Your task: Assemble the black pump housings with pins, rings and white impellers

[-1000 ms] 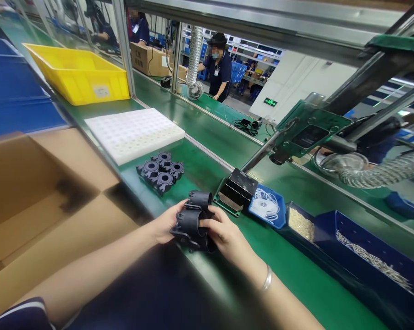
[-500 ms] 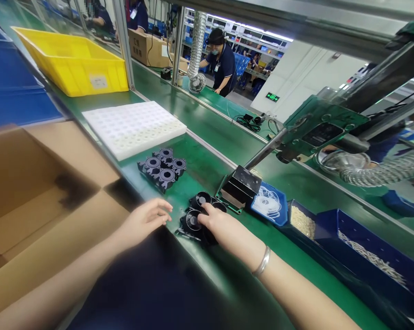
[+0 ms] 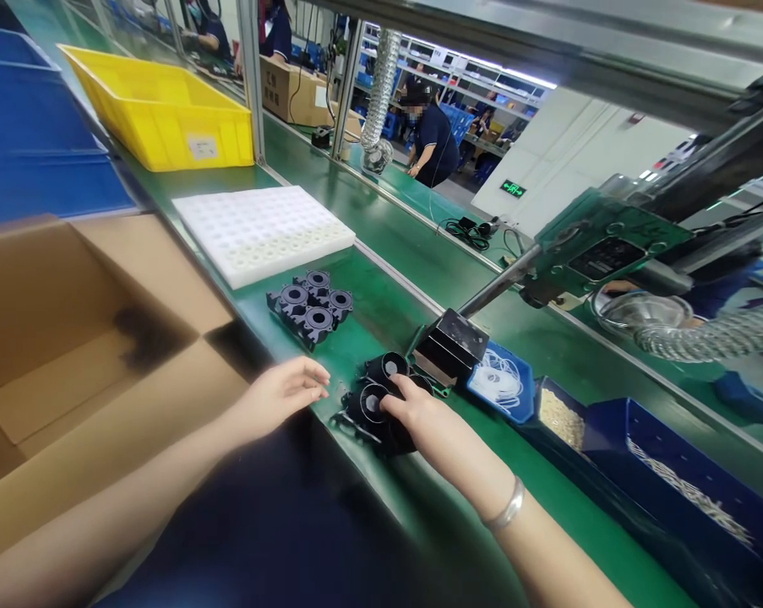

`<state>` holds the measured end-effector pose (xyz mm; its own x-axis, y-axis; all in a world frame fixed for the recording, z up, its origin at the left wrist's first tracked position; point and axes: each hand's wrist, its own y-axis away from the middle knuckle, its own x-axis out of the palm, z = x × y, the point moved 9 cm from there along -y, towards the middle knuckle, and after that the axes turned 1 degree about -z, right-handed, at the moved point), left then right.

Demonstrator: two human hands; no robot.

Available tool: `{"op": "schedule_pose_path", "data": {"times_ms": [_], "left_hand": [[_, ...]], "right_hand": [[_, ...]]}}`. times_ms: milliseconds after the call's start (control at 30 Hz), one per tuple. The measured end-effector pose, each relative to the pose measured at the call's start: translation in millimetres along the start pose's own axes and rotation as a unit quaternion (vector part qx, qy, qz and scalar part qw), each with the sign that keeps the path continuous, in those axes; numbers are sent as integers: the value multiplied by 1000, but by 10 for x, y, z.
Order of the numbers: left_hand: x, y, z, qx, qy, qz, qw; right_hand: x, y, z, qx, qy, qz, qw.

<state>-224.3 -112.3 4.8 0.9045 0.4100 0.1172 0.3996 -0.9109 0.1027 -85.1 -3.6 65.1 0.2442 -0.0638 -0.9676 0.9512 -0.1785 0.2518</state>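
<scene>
Our left hand (image 3: 289,393) hangs near the bench edge, fingers loosely curled with a gap at the thumb, holding nothing. Our right hand (image 3: 435,414) is on the black cup cluster (image 3: 362,409), thumb and forefinger at the cup rims; the other fingers are hidden, so we can't tell if it's a pinch or just a touch. Cluster sits on the green bench (image 3: 374,287), mouths up, close to the front edge, just beside the black block (image 3: 457,338). The ring-topped black parts (image 3: 309,311) lie farther left, before the white foam slab (image 3: 280,263).

Risks as we judge them: a pull toward us could drag the cluster over the edge, since the left hand isn't bracing it. A push away could knock it into the block. A one-sided press on a rim might tip it.
</scene>
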Motion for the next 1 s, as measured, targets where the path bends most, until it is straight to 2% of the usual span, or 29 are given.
{"op": "schedule_pose_path", "data": {"times_ms": [200,333,500,600,767,933,1000], "left_hand": [[145,-80,144,-21,6,28,999],[412,-217,206,-37,49,67,996],[764,-403,-2,-15,106,114,988],[901,-470,-103,-39,136,143,979],[1111,-504,-109,-94,193,218,952],[1226,-601,3,-102,147,185,966],[1268,-619,-20,-96,136,177,970]], "right_hand": [[91,107,-95,15,9,-20,1000],[-10,246,-190,-1,-76,-115,990],[-146,556,-242,-26,-194,-264,944],[-91,668,-236,-37,-208,-304,929],[41,753,-379,-20,-215,-359,908],[211,729,-413,-37,-245,-370,895],[250,728,-404,-32,-247,-380,891]]}}
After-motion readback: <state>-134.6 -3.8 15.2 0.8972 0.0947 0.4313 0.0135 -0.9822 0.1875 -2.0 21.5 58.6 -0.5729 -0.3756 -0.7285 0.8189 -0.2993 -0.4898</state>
